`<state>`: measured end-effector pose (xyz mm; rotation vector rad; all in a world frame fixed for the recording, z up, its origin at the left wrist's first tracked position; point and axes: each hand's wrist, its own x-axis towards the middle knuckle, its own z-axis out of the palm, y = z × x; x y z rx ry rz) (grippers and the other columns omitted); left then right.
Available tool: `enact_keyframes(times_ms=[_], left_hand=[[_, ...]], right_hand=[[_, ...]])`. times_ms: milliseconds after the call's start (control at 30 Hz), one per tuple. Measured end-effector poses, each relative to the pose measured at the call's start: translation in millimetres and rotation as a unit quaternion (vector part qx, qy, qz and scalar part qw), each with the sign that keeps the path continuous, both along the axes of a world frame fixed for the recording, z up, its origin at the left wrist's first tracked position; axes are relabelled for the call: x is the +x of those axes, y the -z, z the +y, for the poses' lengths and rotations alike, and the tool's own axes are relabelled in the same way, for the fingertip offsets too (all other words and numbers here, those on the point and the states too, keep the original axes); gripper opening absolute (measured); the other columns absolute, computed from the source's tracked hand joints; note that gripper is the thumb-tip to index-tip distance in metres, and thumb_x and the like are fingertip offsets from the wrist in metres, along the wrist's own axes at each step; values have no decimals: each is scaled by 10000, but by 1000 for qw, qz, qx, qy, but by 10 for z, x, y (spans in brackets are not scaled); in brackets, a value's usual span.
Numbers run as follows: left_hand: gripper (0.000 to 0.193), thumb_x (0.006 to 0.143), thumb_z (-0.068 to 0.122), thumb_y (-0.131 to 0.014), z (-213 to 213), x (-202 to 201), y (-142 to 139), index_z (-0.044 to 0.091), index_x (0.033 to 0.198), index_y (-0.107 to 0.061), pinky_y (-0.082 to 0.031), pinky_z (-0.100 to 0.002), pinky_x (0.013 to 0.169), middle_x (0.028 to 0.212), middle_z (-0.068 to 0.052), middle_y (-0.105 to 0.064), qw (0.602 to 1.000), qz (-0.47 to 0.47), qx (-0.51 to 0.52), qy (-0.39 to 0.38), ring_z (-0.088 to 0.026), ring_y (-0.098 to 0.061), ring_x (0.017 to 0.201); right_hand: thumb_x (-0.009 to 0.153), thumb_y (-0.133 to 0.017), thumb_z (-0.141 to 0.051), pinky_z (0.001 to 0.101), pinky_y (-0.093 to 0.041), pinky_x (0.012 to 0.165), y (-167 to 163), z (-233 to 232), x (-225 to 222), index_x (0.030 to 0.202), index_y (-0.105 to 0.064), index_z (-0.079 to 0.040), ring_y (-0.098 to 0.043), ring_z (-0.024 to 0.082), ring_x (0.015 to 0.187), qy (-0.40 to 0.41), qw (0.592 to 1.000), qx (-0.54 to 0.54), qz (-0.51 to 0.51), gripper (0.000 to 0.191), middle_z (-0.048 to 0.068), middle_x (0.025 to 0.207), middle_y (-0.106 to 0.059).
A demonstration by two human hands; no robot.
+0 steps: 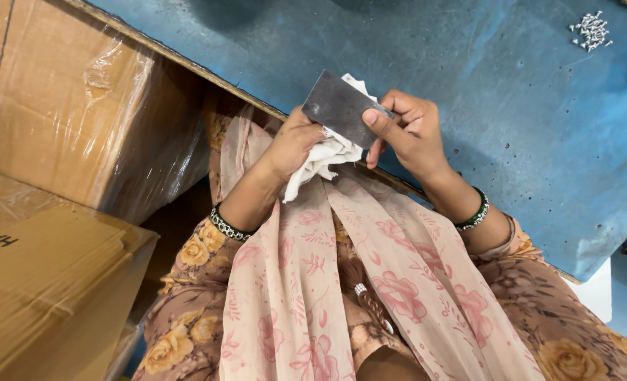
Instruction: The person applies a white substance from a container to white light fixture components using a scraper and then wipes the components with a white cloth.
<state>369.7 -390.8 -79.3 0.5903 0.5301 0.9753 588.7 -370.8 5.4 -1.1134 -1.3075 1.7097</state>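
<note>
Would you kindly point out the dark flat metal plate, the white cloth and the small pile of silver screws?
dark flat metal plate (336, 107), head view, bare centre face.
white cloth (320, 161), head view, bunched folds below plate.
small pile of silver screws (591, 31), head view, pile's middle.

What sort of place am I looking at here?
Probably a small workshop or packing area: a worn blue worktable, a heap of small screws, and cardboard boxes. The hands wipe a metal plate with a white cloth.
</note>
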Motion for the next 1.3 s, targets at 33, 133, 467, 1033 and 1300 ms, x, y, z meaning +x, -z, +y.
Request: enact_keyframes(times_ms=[33, 133, 467, 1033, 1300], left_hand=[[277, 1006, -56, -519, -1, 7, 22, -66, 1247, -655, -574, -317, 913, 1162, -140, -720, 1000, -15, -4, -1, -176, -713, 1011], [318, 974, -28, -501, 29, -41, 23, -67, 1253, -649, -587, -327, 881, 1123, -147, -730, 997, -65, -31, -14, -191, -722, 957], [419, 1081, -10, -485, -12, -181, -804, 120, 1468, -576, -616, -242, 821, 1172, -63, -595, 854, 327, 270, -302, -172, -644, 931], [277, 925, 100, -752, -10, 281, -959, 230, 1169, -763, -557, -367, 787, 1212, -39, -592, 633, 583, 462, -216, -217, -640, 993], [285, 1033, 2, -655, 102, -36, -722, 215, 1157, -799, -624, -256, 918, 1195, -51, -581, 731, 541, 329, -252, -160, -681, 1084]], right_hand=[[1052, -674, -174, 285, -540, 457, -4, -1, 9, 884, -575, -11, -702, 178, 588, -1, 1000, 7, -7, 254, 77, 774, -656], [1063, -681, -180, 290, -550, 479, -4, -8, 27, 879, -566, -16, -716, 189, 595, 7, 1000, 14, -25, 272, 79, 720, -652], [1115, -598, -283, 288, -514, 552, 28, 53, 23, 981, -621, 4, -712, 225, 648, 79, 995, 66, 4, 318, 148, 812, -702], [1148, -611, -294, 342, -581, 706, 305, 81, 114, 1117, -613, 33, -670, 191, 813, 82, 989, -37, 115, 328, 122, 998, -686], [1165, -502, -283, 330, -581, 687, 205, 175, 197, 1099, -574, -35, -755, 321, 845, 88, 985, -26, 147, 267, 226, 1006, -741]])
